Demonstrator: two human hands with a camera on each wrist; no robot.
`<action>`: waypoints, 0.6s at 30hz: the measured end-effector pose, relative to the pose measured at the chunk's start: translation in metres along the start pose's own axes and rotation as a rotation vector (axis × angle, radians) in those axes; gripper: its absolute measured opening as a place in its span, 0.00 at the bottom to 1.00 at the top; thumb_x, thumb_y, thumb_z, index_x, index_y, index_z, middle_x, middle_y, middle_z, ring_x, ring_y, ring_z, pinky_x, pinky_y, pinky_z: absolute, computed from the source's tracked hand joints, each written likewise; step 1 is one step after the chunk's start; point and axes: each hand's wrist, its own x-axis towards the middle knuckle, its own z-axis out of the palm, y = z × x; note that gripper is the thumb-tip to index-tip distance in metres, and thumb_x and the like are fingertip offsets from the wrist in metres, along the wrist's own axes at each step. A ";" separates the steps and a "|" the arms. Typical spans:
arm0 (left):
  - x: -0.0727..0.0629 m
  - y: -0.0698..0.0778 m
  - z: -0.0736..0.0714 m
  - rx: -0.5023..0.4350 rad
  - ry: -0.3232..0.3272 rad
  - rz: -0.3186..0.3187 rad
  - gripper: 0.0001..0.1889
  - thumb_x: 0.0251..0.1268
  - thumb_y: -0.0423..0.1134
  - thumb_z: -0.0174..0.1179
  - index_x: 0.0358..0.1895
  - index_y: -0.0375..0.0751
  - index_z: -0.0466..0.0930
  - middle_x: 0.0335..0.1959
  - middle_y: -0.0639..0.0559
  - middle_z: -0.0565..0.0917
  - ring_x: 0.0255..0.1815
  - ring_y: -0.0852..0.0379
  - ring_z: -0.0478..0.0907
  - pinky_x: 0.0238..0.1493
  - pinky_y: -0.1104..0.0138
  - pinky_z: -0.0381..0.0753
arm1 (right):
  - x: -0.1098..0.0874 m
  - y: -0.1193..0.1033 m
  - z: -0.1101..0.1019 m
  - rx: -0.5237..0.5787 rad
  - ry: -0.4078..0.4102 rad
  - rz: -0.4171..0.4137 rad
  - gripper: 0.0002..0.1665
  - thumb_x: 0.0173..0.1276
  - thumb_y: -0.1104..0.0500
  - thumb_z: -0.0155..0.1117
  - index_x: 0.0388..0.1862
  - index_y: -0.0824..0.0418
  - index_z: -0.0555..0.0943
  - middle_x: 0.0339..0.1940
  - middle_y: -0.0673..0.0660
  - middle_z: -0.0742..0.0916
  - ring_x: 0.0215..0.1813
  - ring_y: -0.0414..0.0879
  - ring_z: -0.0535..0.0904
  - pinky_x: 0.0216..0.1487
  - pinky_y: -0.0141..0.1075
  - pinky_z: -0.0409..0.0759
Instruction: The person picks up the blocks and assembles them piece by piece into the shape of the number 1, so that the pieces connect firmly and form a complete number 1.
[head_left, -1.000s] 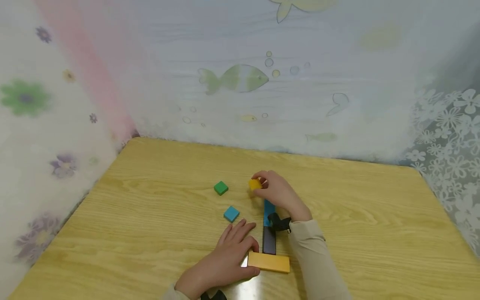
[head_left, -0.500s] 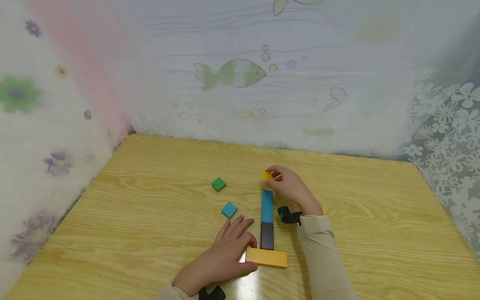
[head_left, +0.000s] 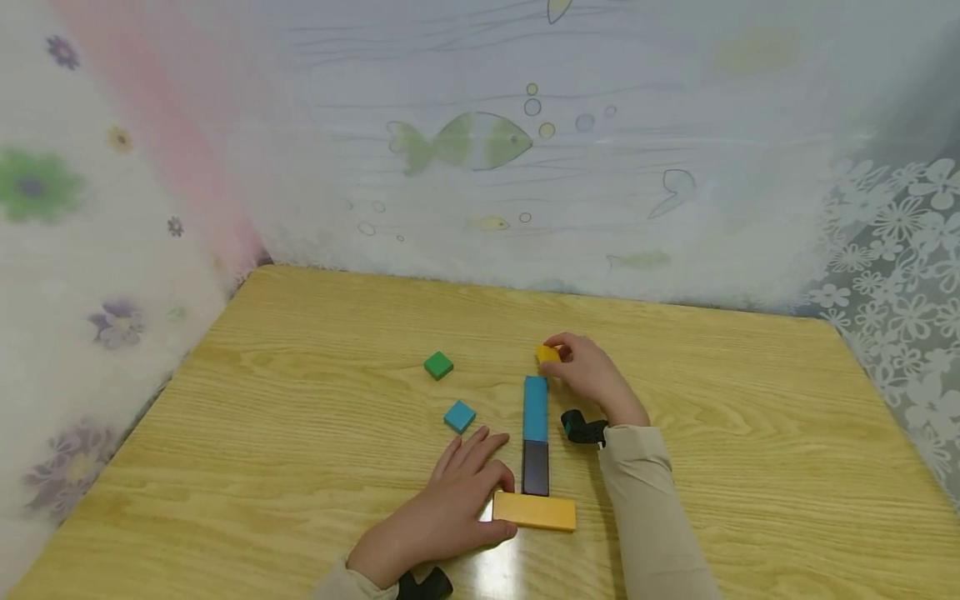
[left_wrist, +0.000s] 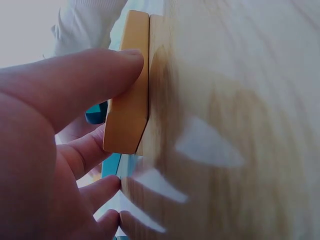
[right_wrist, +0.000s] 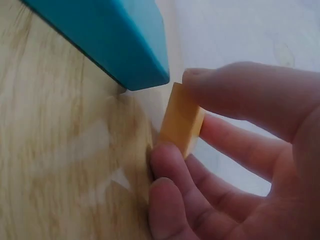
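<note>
At the far end of a row of blocks, my right hand pinches a small yellow block between thumb and fingers. In the right wrist view this yellow block tilts on edge beside the blue block's corner. The long blue block lies lengthwise, meeting a dark grey block at its near end. Across the foot of the row lies a long orange block. My left hand grips its left end, thumb on the near side and index finger on the far side, other fingers spread on the table.
Left of the row lie a small light-blue block, just beyond my left fingertips, and a small green block farther back. The wooden table meets a wall with printed fish. Both wrists wear black camera mounts.
My right hand has carried the small yellow block rightward, from left of the blue block's far end to just past it. My left hand keeps its grip on the orange block.
</note>
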 end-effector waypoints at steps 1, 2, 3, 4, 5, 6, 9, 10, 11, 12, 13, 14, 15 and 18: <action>0.000 0.000 0.000 0.000 0.001 0.001 0.15 0.54 0.56 0.58 0.40 0.58 0.66 0.68 0.50 0.51 0.70 0.47 0.39 0.61 0.45 0.38 | 0.000 0.000 0.000 -0.007 0.003 -0.001 0.25 0.61 0.53 0.59 0.57 0.59 0.70 0.48 0.60 0.75 0.44 0.52 0.71 0.41 0.42 0.70; 0.000 0.000 0.000 -0.002 0.001 0.004 0.15 0.54 0.56 0.58 0.40 0.58 0.66 0.68 0.50 0.51 0.70 0.47 0.39 0.61 0.45 0.38 | 0.001 0.000 0.001 -0.015 0.007 -0.003 0.25 0.61 0.53 0.59 0.56 0.60 0.70 0.48 0.60 0.76 0.43 0.52 0.71 0.41 0.42 0.70; 0.000 0.000 0.000 -0.003 0.001 0.005 0.15 0.54 0.56 0.58 0.40 0.58 0.66 0.68 0.50 0.51 0.70 0.47 0.39 0.61 0.45 0.38 | 0.002 0.001 0.001 -0.022 0.014 -0.004 0.25 0.61 0.53 0.60 0.56 0.60 0.70 0.47 0.60 0.76 0.42 0.52 0.71 0.40 0.42 0.70; 0.000 0.000 0.000 -0.006 0.000 0.005 0.15 0.54 0.56 0.58 0.40 0.58 0.66 0.68 0.50 0.51 0.70 0.47 0.39 0.61 0.45 0.37 | 0.002 0.001 0.002 -0.029 0.021 -0.004 0.25 0.60 0.53 0.60 0.56 0.59 0.71 0.47 0.60 0.76 0.42 0.52 0.71 0.41 0.42 0.70; 0.000 0.000 0.000 -0.006 0.001 0.007 0.15 0.54 0.57 0.57 0.40 0.58 0.66 0.68 0.50 0.51 0.70 0.47 0.39 0.61 0.45 0.37 | 0.003 0.002 0.002 -0.033 0.028 -0.003 0.25 0.60 0.53 0.61 0.56 0.59 0.71 0.47 0.60 0.76 0.42 0.51 0.71 0.41 0.42 0.70; 0.000 0.000 0.000 -0.008 0.000 0.007 0.15 0.54 0.57 0.57 0.40 0.59 0.66 0.68 0.50 0.51 0.70 0.46 0.39 0.61 0.45 0.37 | 0.004 0.003 0.003 -0.037 0.033 -0.005 0.25 0.60 0.53 0.61 0.56 0.59 0.71 0.47 0.60 0.75 0.43 0.51 0.71 0.42 0.42 0.70; 0.000 -0.001 0.000 -0.014 0.001 0.005 0.15 0.55 0.57 0.57 0.41 0.59 0.65 0.68 0.50 0.50 0.70 0.46 0.38 0.61 0.45 0.37 | 0.006 0.005 0.003 -0.037 0.036 -0.016 0.26 0.60 0.53 0.62 0.56 0.58 0.71 0.48 0.60 0.75 0.44 0.52 0.71 0.43 0.43 0.70; 0.000 -0.001 0.000 -0.016 0.001 0.006 0.15 0.55 0.57 0.57 0.41 0.59 0.65 0.68 0.50 0.50 0.70 0.46 0.38 0.61 0.44 0.37 | 0.006 0.005 0.003 -0.029 0.033 -0.015 0.26 0.60 0.53 0.62 0.56 0.58 0.71 0.48 0.60 0.75 0.45 0.52 0.71 0.44 0.43 0.70; 0.000 -0.001 0.000 -0.016 0.002 0.006 0.15 0.55 0.57 0.57 0.41 0.59 0.65 0.68 0.50 0.50 0.70 0.46 0.39 0.61 0.44 0.37 | 0.006 0.006 0.003 -0.018 0.030 -0.012 0.26 0.60 0.52 0.62 0.56 0.58 0.71 0.48 0.59 0.76 0.46 0.52 0.72 0.44 0.43 0.70; 0.000 -0.001 0.000 -0.017 0.002 0.006 0.15 0.55 0.57 0.57 0.41 0.59 0.65 0.69 0.50 0.50 0.70 0.46 0.39 0.61 0.44 0.37 | 0.005 0.006 0.002 -0.012 0.027 -0.010 0.26 0.60 0.52 0.61 0.56 0.57 0.71 0.48 0.59 0.76 0.47 0.52 0.72 0.45 0.44 0.70; 0.000 -0.001 0.000 -0.015 0.001 0.007 0.16 0.55 0.57 0.57 0.41 0.59 0.65 0.69 0.50 0.50 0.70 0.46 0.39 0.61 0.44 0.37 | 0.005 0.007 0.002 -0.006 0.026 -0.006 0.25 0.61 0.52 0.61 0.57 0.57 0.71 0.48 0.59 0.76 0.48 0.53 0.72 0.46 0.44 0.70; 0.000 -0.001 0.000 -0.015 0.001 0.008 0.16 0.55 0.57 0.57 0.41 0.59 0.65 0.69 0.50 0.50 0.70 0.46 0.39 0.61 0.45 0.37 | 0.005 0.008 0.001 -0.002 0.027 -0.001 0.25 0.61 0.52 0.60 0.57 0.57 0.71 0.49 0.59 0.76 0.49 0.53 0.72 0.46 0.45 0.70; 0.000 -0.001 0.000 -0.012 0.001 0.009 0.16 0.54 0.57 0.57 0.41 0.59 0.65 0.69 0.50 0.50 0.70 0.46 0.39 0.61 0.45 0.38 | 0.004 0.009 0.000 0.001 0.029 0.005 0.25 0.62 0.52 0.59 0.57 0.57 0.71 0.49 0.59 0.76 0.50 0.53 0.72 0.47 0.45 0.69; 0.000 -0.001 0.001 -0.005 0.001 0.011 0.16 0.54 0.58 0.57 0.40 0.59 0.65 0.69 0.50 0.50 0.70 0.47 0.38 0.61 0.45 0.38 | 0.004 0.011 -0.001 -0.008 0.036 0.015 0.23 0.63 0.52 0.58 0.57 0.56 0.72 0.49 0.59 0.77 0.51 0.53 0.71 0.48 0.46 0.69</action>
